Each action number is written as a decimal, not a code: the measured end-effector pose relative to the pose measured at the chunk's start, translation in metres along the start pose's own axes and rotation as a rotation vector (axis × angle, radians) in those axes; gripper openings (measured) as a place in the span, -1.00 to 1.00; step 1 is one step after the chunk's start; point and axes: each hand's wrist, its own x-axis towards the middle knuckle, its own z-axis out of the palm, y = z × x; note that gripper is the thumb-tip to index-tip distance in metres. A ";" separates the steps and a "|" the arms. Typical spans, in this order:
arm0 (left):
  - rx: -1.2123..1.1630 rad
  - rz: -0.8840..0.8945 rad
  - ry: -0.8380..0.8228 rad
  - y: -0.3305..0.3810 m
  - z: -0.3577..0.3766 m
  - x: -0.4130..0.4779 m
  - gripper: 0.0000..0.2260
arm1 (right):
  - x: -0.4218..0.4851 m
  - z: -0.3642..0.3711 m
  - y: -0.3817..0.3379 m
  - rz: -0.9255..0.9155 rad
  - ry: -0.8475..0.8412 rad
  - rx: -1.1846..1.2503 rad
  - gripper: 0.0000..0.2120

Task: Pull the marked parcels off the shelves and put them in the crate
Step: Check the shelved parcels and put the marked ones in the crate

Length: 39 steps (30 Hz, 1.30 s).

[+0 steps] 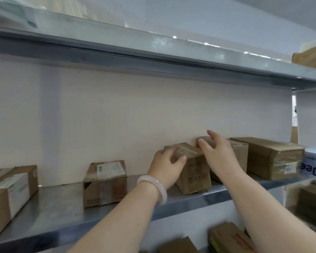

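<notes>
Fingers (169, 149) of the left hand (167, 168) curl over the top left edge of a brown parcel (192, 172), with the thumb hooked on its near top edge, gripping it. The forearm reaches up from below and wears a pale bangle (153, 189). The right hand (219, 152) is raised just right of that grip, fingers straight and spread, holding nothing. It is over a second parcel (240, 152), though whether it touches it is unclear.

The gripped parcel sits on the metal shelf (62, 203) with its short end facing forward and its long axis running back to the wall. It is a small cardboard carton with clear tape on top and faint print on the near end.

Left of the fingers stands a labelled parcel (106, 181).
</notes>
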 end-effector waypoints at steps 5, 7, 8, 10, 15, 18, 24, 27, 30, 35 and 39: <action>-0.114 -0.069 -0.027 0.000 0.030 0.008 -0.53 | 0.000 0.002 0.026 0.260 -0.109 0.172 -0.34; -0.176 -0.084 0.006 -0.001 0.036 0.008 -0.55 | -0.006 0.007 0.031 0.314 -0.168 0.190 -0.38; -0.200 -0.090 0.038 -0.002 0.037 0.007 -0.58 | -0.009 0.009 0.033 0.323 -0.191 0.205 -0.41; -0.216 -0.089 0.099 -0.002 0.034 0.005 -0.63 | -0.014 0.011 0.035 0.282 -0.203 0.273 -0.46; -0.249 -0.145 0.148 0.004 0.020 -0.001 -0.61 | -0.020 0.011 0.030 0.113 -0.208 0.403 -0.59; -0.356 -0.197 0.165 0.013 0.013 -0.005 -0.57 | -0.026 0.013 0.026 -0.055 -0.240 0.361 -0.63; -0.480 -0.241 0.184 0.015 0.015 -0.015 -0.30 | -0.036 0.012 0.022 -0.235 -0.248 0.185 -0.55; -0.608 -0.241 0.228 0.010 0.013 -0.021 -0.23 | -0.035 0.009 0.026 -0.223 -0.119 0.151 -0.54; -0.773 -0.198 0.221 0.006 0.011 -0.025 -0.23 | -0.030 0.002 0.029 0.011 -0.066 0.275 -0.42; -0.673 -0.077 0.164 0.008 0.017 -0.028 -0.57 | -0.037 0.003 0.036 0.156 -0.205 0.520 -0.72; -0.319 0.040 0.319 0.007 0.015 -0.027 -0.71 | -0.044 0.000 0.031 0.005 -0.164 0.531 -0.75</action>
